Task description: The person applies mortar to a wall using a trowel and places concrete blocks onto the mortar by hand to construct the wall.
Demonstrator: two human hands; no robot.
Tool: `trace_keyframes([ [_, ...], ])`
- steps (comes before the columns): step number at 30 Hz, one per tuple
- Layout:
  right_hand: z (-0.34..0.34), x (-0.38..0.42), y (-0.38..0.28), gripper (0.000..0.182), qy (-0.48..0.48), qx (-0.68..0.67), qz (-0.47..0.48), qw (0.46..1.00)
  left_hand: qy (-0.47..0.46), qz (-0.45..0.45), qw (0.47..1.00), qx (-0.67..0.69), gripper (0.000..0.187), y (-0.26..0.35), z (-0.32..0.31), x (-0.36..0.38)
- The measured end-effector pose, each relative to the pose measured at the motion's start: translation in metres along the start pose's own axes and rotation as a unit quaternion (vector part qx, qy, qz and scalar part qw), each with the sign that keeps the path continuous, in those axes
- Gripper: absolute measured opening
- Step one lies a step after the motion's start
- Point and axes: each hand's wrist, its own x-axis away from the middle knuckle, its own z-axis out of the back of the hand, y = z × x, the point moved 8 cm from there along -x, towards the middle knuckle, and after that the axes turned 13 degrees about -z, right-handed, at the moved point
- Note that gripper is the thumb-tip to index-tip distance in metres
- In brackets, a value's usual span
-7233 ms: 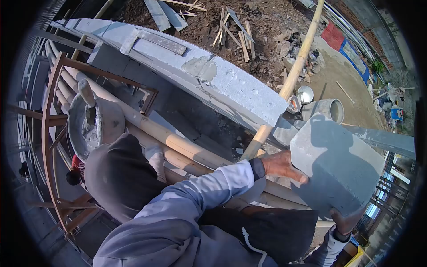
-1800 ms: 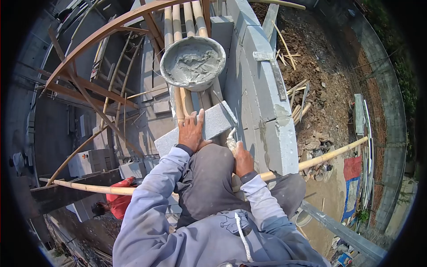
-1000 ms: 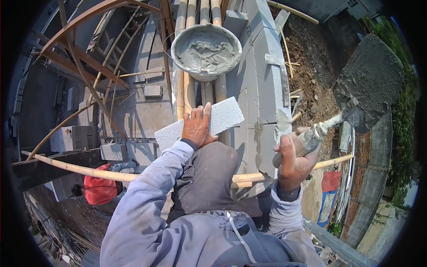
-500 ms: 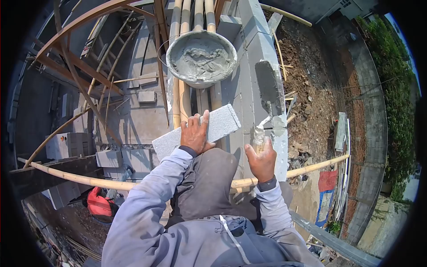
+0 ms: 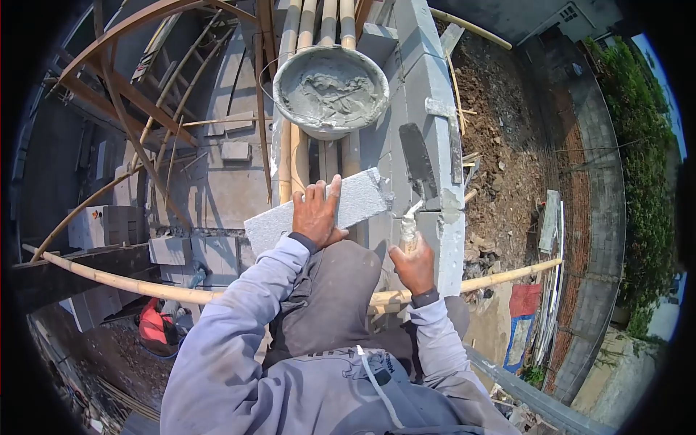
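Observation:
My left hand [image 5: 315, 214] grips a pale lightweight concrete block [image 5: 279, 223], held slanted above my raised knee. Grey mortar [image 5: 384, 190] clings to the block's right end. My right hand [image 5: 413, 264] is wrapped round the mortar-smeared handle of a trowel [image 5: 416, 156]. Its long blade points away from me, over the wall top, just right of the block. Beyond the block stands a bucket [image 5: 330, 129] of wet grey mortar, resting on bamboo poles.
The block wall [image 5: 424, 80] runs away from me, with a narrow dark strip [image 5: 455, 148] along its right edge. A bamboo rail [image 5: 500, 279] crosses at my knees. The ground lies far below on both sides. A person in red [image 5: 154, 322] is down at the left.
The trowel has shifted left, from the wall's right edge toward the block. Mortar now shows on the block's right end, which was bare before. My left hand keeps its grip.

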Motion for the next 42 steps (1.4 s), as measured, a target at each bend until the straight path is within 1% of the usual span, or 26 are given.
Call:
trace_keyframes([
  [2, 0.027, 0.010, -0.029, 0.033, 0.052, -0.021, 0.014, 0.998, -0.011, 0.004, 1.000, 0.002, 0.120, 0.001, 0.003, -0.001],
  [4, 0.069, 0.022, -0.075, 0.026, 0.060, -0.124, 0.033, 0.990, -0.003, 0.003, 1.000, -0.005, 0.121, -0.002, 0.004, -0.004],
  [5, 0.097, 0.038, -0.105, 0.022, 0.105, -0.191, 0.089, 0.972, -0.005, 0.001, 1.000, -0.004, 0.121, 0.000, 0.002, 0.000],
  [6, 0.122, 0.053, -0.131, 0.019, 0.149, -0.254, 0.144, 0.945, -0.010, 0.005, 1.000, 0.001, 0.121, 0.000, 0.002, 0.002],
  [8, 0.150, 0.075, -0.168, 0.016, 0.157, -0.423, 0.327, 0.830, -0.018, 0.007, 1.000, 0.012, 0.121, 0.000, 0.004, -0.001],
  [9, 0.148, 0.082, -0.169, 0.018, 0.167, -0.445, 0.390, 0.789, -0.016, 0.006, 1.000, 0.012, 0.121, 0.000, 0.004, -0.001],
  [10, 0.132, 0.075, -0.139, 0.030, 0.205, -0.400, 0.408, 0.795, -0.012, 0.006, 1.000, 0.006, 0.123, -0.001, 0.003, -0.004],
  [11, 0.086, 0.056, -0.102, 0.032, 0.202, -0.282, 0.310, 0.885, -0.008, 0.006, 1.000, 0.000, 0.124, -0.003, 0.001, -0.005],
  [12, 0.009, 0.025, 0.007, 0.029, 0.104, -0.134, 0.126, 0.977, -0.008, 0.006, 1.000, -0.005, 0.125, -0.001, 0.001, 0.000],
  [13, -0.071, 0.009, 0.120, 0.027, -0.026, 0.099, -0.015, 0.995, -0.029, 0.000, 1.000, 0.003, 0.125, 0.005, -0.002, 0.009],
  [14, -0.070, 0.016, 0.100, 0.026, -0.051, 0.008, -0.033, 0.998, -0.044, -0.004, 0.999, 0.008, 0.125, 0.009, -0.003, 0.015],
  [15, -0.066, -0.003, 0.075, 0.026, -0.049, 0.029, -0.025, 0.998, -0.035, 0.001, 0.999, -0.001, 0.125, -0.003, 0.001, -0.004],
  [16, -0.061, 0.009, 0.067, 0.026, -0.047, 0.048, -0.052, 0.996, -0.047, 0.011, 0.999, -0.003, 0.125, -0.006, 0.003, -0.009],
  [17, -0.051, 0.015, 0.062, 0.027, -0.082, 0.057, -0.112, 0.989, -0.054, 0.003, 0.999, 0.006, 0.125, 0.005, 0.002, 0.004],
  [20, -0.052, 0.012, 0.076, 0.028, -0.127, 0.009, -0.076, 0.989, -0.030, 0.000, 1.000, 0.001, 0.127, 0.004, 0.002, 0.000],
  [21, -0.046, 0.012, 0.062, 0.028, -0.137, -0.018, -0.105, 0.985, -0.023, 0.001, 1.000, -0.008, 0.127, 0.001, 0.005, -0.005],
  [24, -0.043, 0.014, 0.062, 0.028, -0.192, -0.008, -0.221, 0.956, -0.028, -0.005, 1.000, -0.008, 0.126, -0.003, 0.003, -0.007],
  [25, -0.029, 0.018, 0.029, 0.031, -0.200, 0.007, -0.201, 0.959, -0.038, -0.003, 0.999, -0.009, 0.125, -0.003, 0.000, -0.006],
  [28, -0.006, 0.019, 0.012, 0.034, -0.153, 0.037, -0.097, 0.983, -0.055, -0.002, 0.998, -0.011, 0.124, -0.001, -0.001, -0.002],
  [29, 0.002, 0.024, 0.001, 0.031, -0.114, -0.009, -0.054, 0.992, -0.054, -0.002, 0.998, -0.012, 0.124, 0.000, 0.000, -0.003],
  [32, 0.029, 0.040, -0.031, 0.028, -0.048, -0.110, -0.044, 0.992, -0.042, -0.001, 0.999, -0.013, 0.124, -0.001, 0.003, -0.005],
  [36, 0.058, 0.050, -0.045, 0.024, 0.075, -0.128, 0.058, 0.987, -0.040, -0.006, 0.999, -0.013, 0.124, -0.001, 0.001, -0.005],
  [38, 0.077, 0.061, -0.067, 0.023, 0.108, -0.239, 0.142, 0.954, -0.025, -0.009, 1.000, -0.014, 0.124, 0.000, 0.003, -0.003],
  [40, 0.083, 0.070, -0.077, 0.023, 0.145, -0.362, 0.214, 0.895, -0.019, -0.011, 1.000, -0.016, 0.125, 0.001, 0.002, -0.004],
  [41, 0.067, 0.067, -0.065, 0.025, 0.164, -0.366, 0.247, 0.882, -0.021, -0.009, 1.000, -0.018, 0.125, 0.001, 0.002, -0.005],
  [42, 0.025, 0.048, -0.021, 0.029, 0.128, -0.205, 0.111, 0.964, -0.024, -0.008, 0.999, -0.020, 0.125, 0.000, 0.003, -0.004],
])
